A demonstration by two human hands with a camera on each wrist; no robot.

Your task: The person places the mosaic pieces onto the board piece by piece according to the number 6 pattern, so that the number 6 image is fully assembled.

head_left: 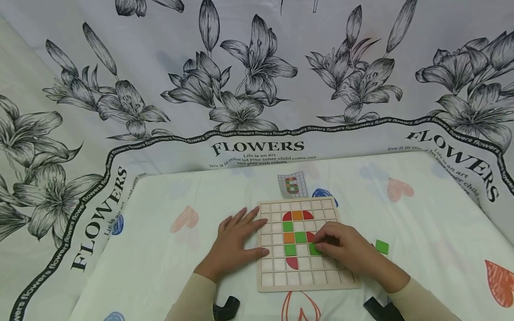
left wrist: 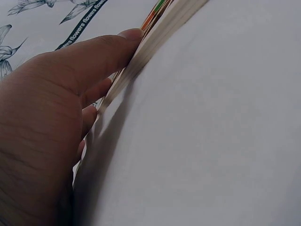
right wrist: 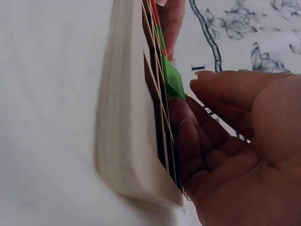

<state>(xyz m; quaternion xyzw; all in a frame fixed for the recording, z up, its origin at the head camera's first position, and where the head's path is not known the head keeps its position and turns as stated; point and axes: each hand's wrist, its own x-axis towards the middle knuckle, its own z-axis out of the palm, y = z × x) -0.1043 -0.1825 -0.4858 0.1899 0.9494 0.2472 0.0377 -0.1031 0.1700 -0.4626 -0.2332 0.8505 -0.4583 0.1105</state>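
Note:
A wooden grid board (head_left: 273, 280) lies on the cloth, with red, orange and green tiles in some of its cells. My right hand (head_left: 341, 243) is over the board's right half, fingers bent, holding a green square tile (head_left: 314, 249) by its edge. In the right wrist view this green tile (right wrist: 173, 79) stands tilted up from the grid against a fingertip. Just above lies a red quarter-round tile (head_left: 310, 236), partly covered by the fingers. My left hand (head_left: 237, 243) rests spread at the board's left edge, its thumb (left wrist: 129, 40) touching the rim.
A small printed pattern card (head_left: 292, 184) lies behind the board. Right of my right hand is a loose green tile (head_left: 382, 247), with a dark red piece partly hidden beside it. Black objects (head_left: 227, 308) show beneath both wrists. A flowered curtain (head_left: 257, 80) hangs behind.

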